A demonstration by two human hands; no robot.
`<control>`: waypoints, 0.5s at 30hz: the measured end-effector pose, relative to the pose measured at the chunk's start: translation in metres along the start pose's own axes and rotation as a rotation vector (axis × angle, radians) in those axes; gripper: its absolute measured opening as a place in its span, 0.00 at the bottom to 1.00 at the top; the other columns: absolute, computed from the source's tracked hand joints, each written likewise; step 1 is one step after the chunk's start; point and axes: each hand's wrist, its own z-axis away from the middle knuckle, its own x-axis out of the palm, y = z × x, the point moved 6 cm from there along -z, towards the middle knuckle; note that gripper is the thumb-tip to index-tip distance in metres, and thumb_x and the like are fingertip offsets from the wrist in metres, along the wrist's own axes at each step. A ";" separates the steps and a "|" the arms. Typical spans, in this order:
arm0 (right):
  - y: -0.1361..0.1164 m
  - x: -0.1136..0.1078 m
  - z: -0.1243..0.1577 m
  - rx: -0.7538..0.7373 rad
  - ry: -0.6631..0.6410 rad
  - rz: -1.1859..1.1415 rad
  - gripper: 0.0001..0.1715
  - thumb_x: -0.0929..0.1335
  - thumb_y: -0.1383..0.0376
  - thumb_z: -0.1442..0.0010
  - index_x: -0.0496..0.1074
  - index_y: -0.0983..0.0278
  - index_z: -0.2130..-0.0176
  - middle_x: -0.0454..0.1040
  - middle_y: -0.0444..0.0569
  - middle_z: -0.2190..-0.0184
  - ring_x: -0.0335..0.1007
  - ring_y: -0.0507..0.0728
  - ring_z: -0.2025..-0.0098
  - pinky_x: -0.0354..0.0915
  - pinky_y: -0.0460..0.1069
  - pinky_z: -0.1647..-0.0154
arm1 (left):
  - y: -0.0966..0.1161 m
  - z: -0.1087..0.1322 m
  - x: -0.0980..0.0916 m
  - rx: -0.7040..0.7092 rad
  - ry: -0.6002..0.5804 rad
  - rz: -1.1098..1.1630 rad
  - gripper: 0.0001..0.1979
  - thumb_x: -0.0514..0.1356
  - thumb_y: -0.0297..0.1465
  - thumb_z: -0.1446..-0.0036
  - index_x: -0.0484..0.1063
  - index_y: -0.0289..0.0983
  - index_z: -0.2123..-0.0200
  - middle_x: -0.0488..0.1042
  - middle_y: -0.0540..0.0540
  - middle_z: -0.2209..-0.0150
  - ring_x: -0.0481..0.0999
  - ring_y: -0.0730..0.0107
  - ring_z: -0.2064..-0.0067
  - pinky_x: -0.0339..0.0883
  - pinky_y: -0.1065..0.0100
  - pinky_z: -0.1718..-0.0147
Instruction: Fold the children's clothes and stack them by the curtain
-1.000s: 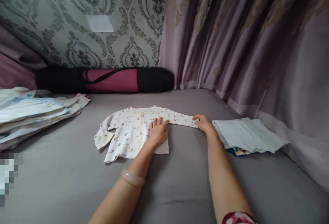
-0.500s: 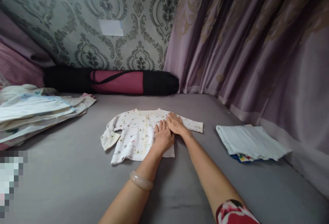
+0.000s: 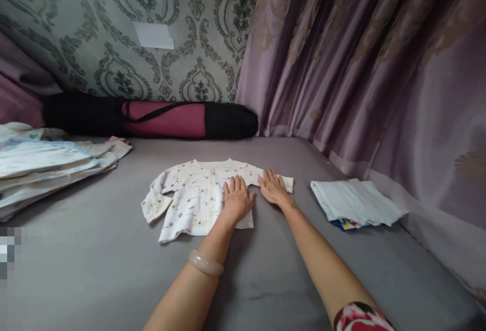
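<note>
Gap beyond shirt; then long bag

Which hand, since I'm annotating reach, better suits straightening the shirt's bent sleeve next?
Left hand, likely: it's on the printed long-sleeved shirt, nearer the bent sleeve; the right hand is over the other sleeve.

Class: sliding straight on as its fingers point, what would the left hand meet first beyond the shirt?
The left hand, past the shirt and over the sheet, would probably meet the bag near its right end; depth is unclear.

A home is shown by the swirly wallpaper, long purple curtains, grey sheet and piled clothes.
</note>
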 end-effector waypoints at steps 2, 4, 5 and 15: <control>0.017 -0.001 0.003 0.023 0.018 0.040 0.38 0.45 0.54 0.31 0.46 0.71 0.31 0.44 0.57 0.30 0.36 0.62 0.29 0.35 0.59 0.32 | 0.000 0.000 0.000 -0.001 -0.001 0.000 0.35 0.42 0.44 0.35 0.47 0.25 0.33 0.42 0.33 0.31 0.40 0.47 0.30 0.37 0.45 0.35; 0.036 -0.002 0.006 0.055 0.034 0.078 0.37 0.46 0.55 0.31 0.47 0.71 0.31 0.45 0.58 0.30 0.38 0.62 0.30 0.37 0.59 0.33 | 0.000 0.001 -0.001 0.000 0.000 0.008 0.35 0.42 0.44 0.35 0.48 0.26 0.33 0.42 0.33 0.31 0.40 0.47 0.30 0.37 0.45 0.35; 0.045 -0.002 0.007 0.072 0.042 0.095 0.36 0.46 0.56 0.31 0.47 0.71 0.32 0.46 0.58 0.31 0.39 0.62 0.30 0.39 0.59 0.33 | 0.000 0.001 -0.001 0.001 -0.001 0.014 0.35 0.42 0.44 0.35 0.48 0.26 0.33 0.42 0.33 0.31 0.40 0.47 0.30 0.36 0.46 0.35; 0.059 -0.012 0.008 0.134 0.120 0.138 0.33 0.50 0.61 0.33 0.51 0.71 0.33 0.48 0.60 0.31 0.38 0.65 0.30 0.35 0.66 0.34 | 0.000 0.001 0.001 0.027 0.032 0.045 0.31 0.44 0.44 0.35 0.50 0.36 0.33 0.45 0.33 0.31 0.42 0.45 0.30 0.38 0.43 0.37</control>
